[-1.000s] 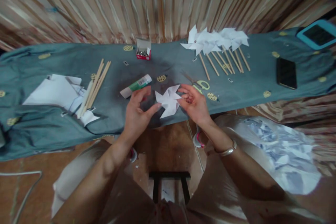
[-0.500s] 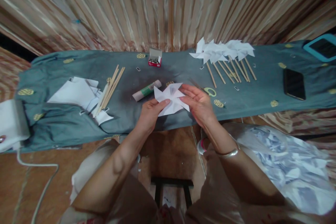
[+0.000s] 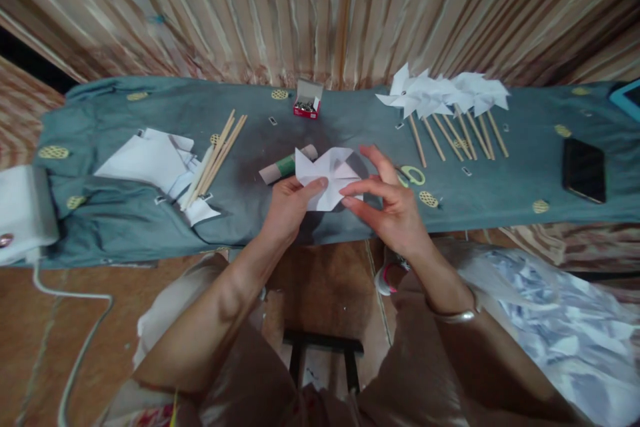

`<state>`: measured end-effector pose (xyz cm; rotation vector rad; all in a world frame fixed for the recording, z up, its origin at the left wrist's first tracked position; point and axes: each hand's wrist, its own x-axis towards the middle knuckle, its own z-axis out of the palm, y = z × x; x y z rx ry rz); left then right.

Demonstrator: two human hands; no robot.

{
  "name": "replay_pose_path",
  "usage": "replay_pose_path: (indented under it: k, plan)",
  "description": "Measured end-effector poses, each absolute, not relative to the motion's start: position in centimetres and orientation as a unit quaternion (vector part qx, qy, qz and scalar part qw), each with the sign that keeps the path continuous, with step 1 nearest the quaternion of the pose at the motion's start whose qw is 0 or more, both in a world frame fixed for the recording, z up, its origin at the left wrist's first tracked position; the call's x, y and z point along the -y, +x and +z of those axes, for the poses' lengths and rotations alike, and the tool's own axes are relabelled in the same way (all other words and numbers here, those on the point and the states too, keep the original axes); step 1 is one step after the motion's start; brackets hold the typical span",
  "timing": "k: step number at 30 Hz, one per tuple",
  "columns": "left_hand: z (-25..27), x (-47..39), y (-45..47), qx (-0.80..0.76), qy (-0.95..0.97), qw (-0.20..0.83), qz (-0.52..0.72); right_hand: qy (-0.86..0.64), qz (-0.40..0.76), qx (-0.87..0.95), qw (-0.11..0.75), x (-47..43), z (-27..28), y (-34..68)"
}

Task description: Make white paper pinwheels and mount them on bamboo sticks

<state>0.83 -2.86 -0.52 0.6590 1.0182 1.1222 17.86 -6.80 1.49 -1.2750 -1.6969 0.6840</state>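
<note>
A white paper pinwheel [image 3: 330,163] with folded blades is held over the front of the table. My left hand [image 3: 287,210] grips its left side, the thumb pressed on the paper near the centre and the other fingers behind it. On the right, my right hand [image 3: 395,210] pinches the lower right part between thumb and a finger, while another finger stretches out by the upper right blade. Just behind the pinwheel lies a glue stick [image 3: 277,171] with a green band, partly covered by it. Yellow-green scissors handles [image 3: 414,176] show beyond my right hand.
A red box of small metal pins [image 3: 306,107] stands open at the back. Stick-mounted pinwheels [image 3: 445,93] lie at back right, a phone [image 3: 584,170] farther right. Paper sheets [image 3: 145,163] and wooden sticks [image 3: 220,157] lie left, near a white device [image 3: 27,213]. A bag of folded paper [image 3: 560,327] sits lower right.
My right hand has shifted its hold: its fingers, earlier close together at the right blades, are now spread, with a pinch at the lower right. The camera view has shifted slightly.
</note>
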Motion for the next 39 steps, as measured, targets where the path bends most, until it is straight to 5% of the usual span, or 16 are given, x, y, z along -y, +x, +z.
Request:
replay_pose_path:
  k: [39]
  plan:
    - [-0.5, 3.9, 1.4, -0.466, 0.398, 0.618, 0.493, -0.579, 0.121, 0.691, 0.415, 6.7, 1.2, 16.4]
